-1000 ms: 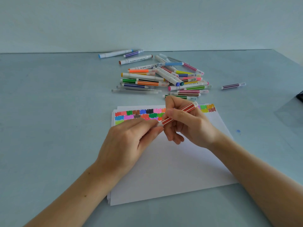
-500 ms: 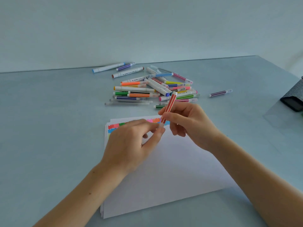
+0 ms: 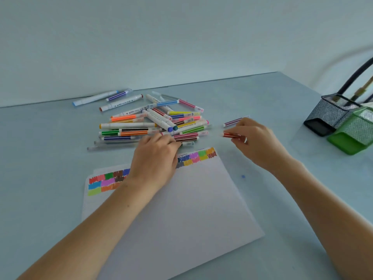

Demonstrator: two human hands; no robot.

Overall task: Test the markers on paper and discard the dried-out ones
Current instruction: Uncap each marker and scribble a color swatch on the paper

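The stack of white paper (image 3: 181, 209) is lying nearest, and its far edge is carrying rows of colour swatches (image 3: 105, 181); the left forearm is covering the middle part of them. Beyond this edge the left hand (image 3: 155, 158) is reaching into the pile of markers (image 3: 153, 122). Its fingertips are hidden among the pens, so I cannot tell if they are gripping one. To the right of the pile, the right hand (image 3: 254, 138) is pinching a red striped marker (image 3: 232, 135) with curled fingers, just above the table (image 3: 50, 158). A purple marker (image 3: 232, 122) is lying just behind it. Far right, a black mesh holder (image 3: 329, 114) and a green mesh holder (image 3: 353, 134) are cut off by the frame.
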